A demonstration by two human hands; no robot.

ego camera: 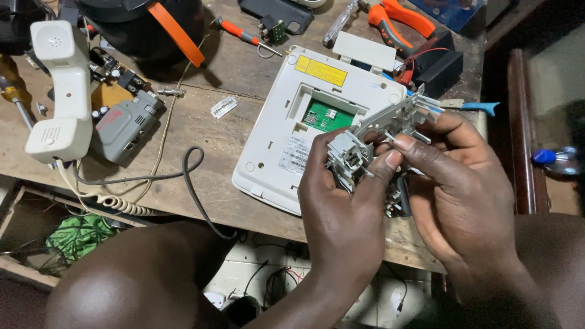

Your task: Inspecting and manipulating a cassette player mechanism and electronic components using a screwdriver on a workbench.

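Observation:
Both my hands hold a grey plastic frame part (pixel 390 125) with small sockets and clips, lifted just above the table. My left hand (pixel 344 201) grips its lower left end, thumb across a boxy socket. My right hand (pixel 460 183) pinches the upper right end between thumb and fingers. Under and behind it lies a white desk telephone base (pixel 286 128), face down, with a yellow label and an open window that shows a green circuit board (pixel 328 116).
On the wooden table (pixel 207 183) lie a white handset (pixel 58 91) with coiled cord, a grey adapter (pixel 125 125), a black cable (pixel 192 176), a razor blade (pixel 223 106), an orange-handled screwdriver (pixel 241 33), orange pliers (pixel 399 21) and a black round pot (pixel 149 24). My knee (pixel 140 280) is below.

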